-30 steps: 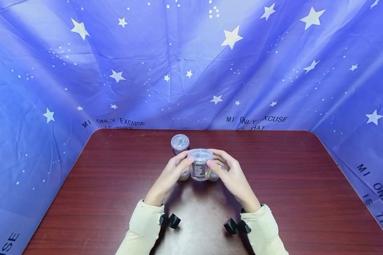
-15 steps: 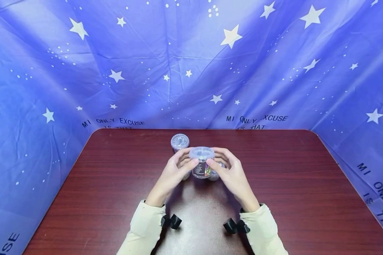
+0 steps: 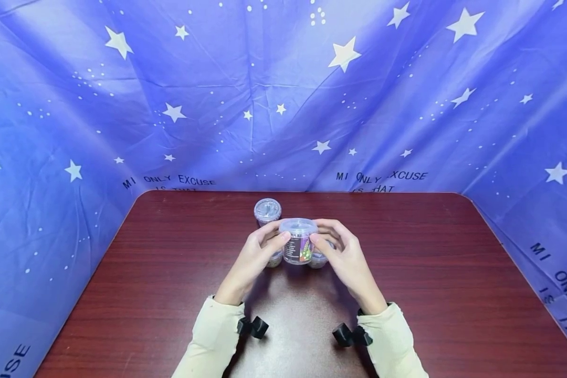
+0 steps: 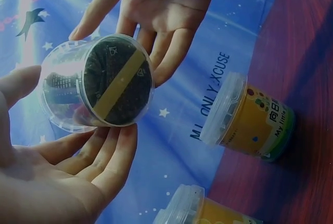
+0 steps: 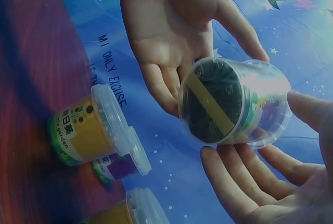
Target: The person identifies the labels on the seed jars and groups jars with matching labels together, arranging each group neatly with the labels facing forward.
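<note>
Between my two hands, in the head view, a clear plastic lidded planting cup [image 3: 296, 249] is held up above the table. My left hand [image 3: 251, 262] grips its left side and my right hand [image 3: 348, 262] its right side, thumbs on the near face and fingers curled around behind. Its label carries a dark text panel and a colourful plant picture. Dark, soil-like stuff fills the bottom of the cup [image 4: 117, 78] in the left wrist view, with a yellow strip across the base. The lid [image 3: 298, 226] faces up.
A similar cup [image 3: 267, 211] stands at the table's back. Two more, a left cup [image 3: 274, 260] and a right cup [image 3: 318, 260], stand partly hidden behind my hands. An orange-labelled cup [image 4: 255, 122] shows nearby. A starry blue cloth [image 3: 283, 94] hangs behind the brown table [image 3: 146, 294].
The held cup has turned between my hands, so its dark text panel moved left and more of the coloured picture shows. My thumbs have shifted slightly on it.
</note>
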The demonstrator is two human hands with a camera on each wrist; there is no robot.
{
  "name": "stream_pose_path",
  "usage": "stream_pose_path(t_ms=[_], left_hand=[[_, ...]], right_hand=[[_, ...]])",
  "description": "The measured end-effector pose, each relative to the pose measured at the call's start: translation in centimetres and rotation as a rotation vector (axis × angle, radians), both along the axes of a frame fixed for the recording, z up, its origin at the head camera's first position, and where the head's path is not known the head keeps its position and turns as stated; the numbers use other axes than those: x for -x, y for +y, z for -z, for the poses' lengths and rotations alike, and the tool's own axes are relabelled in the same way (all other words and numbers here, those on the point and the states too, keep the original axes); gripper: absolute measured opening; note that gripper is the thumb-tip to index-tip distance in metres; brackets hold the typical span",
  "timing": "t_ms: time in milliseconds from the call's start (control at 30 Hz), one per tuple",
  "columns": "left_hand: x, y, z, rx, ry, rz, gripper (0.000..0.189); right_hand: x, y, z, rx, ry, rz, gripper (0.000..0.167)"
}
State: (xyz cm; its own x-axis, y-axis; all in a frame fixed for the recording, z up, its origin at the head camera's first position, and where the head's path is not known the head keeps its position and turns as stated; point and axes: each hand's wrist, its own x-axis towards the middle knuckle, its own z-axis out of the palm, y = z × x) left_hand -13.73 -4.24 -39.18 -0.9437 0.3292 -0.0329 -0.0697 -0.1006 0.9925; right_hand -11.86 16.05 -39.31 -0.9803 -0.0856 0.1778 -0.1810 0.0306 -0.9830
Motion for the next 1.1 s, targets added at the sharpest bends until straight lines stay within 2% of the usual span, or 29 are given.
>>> stream_pose_path(t_ms=[200, 400, 533, 767, 967, 1100], left_hand=[[0.12, 0.08, 0.17, -0.013, 0.036, 0.018, 0.047], [0.11, 0.20, 0.29, -0.034, 0.032, 0.036, 0.047], [0.13, 0.14, 0.32, -0.030, 0.018, 0.038, 0.047], [0.37, 0.11, 0.42, -0.028, 0.015, 0.016, 0.047], [0.25, 0.18, 0.32, -0.037, 0.001, 0.006, 0.046], [0.11, 0.29, 0.26, -0.012, 0.008, 0.012, 0.047]], right_hand=[[-0.04, 0.15, -0.07, 0.004, -0.003, -0.024, 0.036], [-0.16, 0.09, -0.19, 0.009, -0.035, -0.050, 0.040], [-0.17, 0.01, -0.18, 0.015, -0.032, -0.038, 0.039], [0.04, -0.15, -0.13, -0.022, 0.041, 0.041, 0.037], [0.06, -0.24, 0.06, -0.019, 0.052, 0.060, 0.035], [0.14, -0.32, 0.22, -0.019, 0.055, 0.069, 0.035]])
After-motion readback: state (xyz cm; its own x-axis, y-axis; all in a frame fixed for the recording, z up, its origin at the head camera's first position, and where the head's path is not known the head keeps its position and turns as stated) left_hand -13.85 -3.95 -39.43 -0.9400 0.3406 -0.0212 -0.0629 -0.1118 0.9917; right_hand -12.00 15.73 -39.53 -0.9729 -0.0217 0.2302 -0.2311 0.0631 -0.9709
